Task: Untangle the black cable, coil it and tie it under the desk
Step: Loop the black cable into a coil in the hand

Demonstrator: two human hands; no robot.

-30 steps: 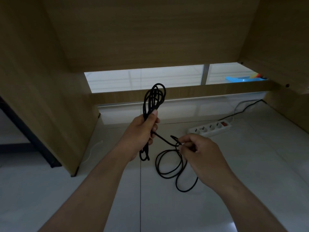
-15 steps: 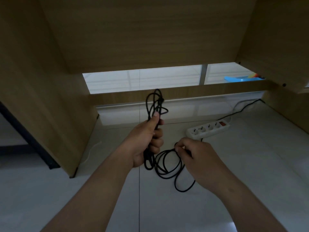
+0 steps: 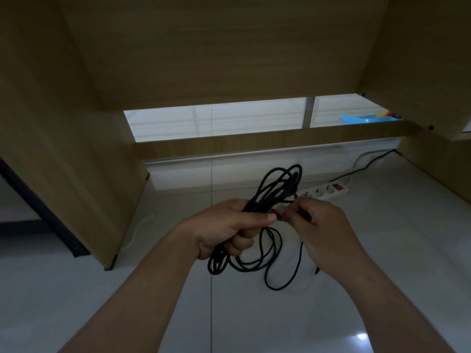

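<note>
Your left hand (image 3: 229, 225) grips a bundle of the thin black cable (image 3: 252, 205); your right hand (image 3: 323, 230) pinches a strand beside your left thumb. Coiling looks partway: loose loops hang below both hands, and tying is not yet done. The blue plastic shape (image 3: 367, 119) far beyond your right hand may be a tray; its contents are unclear.

Cable (image 3: 257, 200) in left hand (image 3: 224, 225), right hand (image 3: 323, 230) just beside it, power strip (image 3: 328, 190) behind on floor (image 3: 382, 250)

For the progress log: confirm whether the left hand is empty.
No, the left hand grips the bundled loops of the black cable, while the right hand pinches a strand.
</note>
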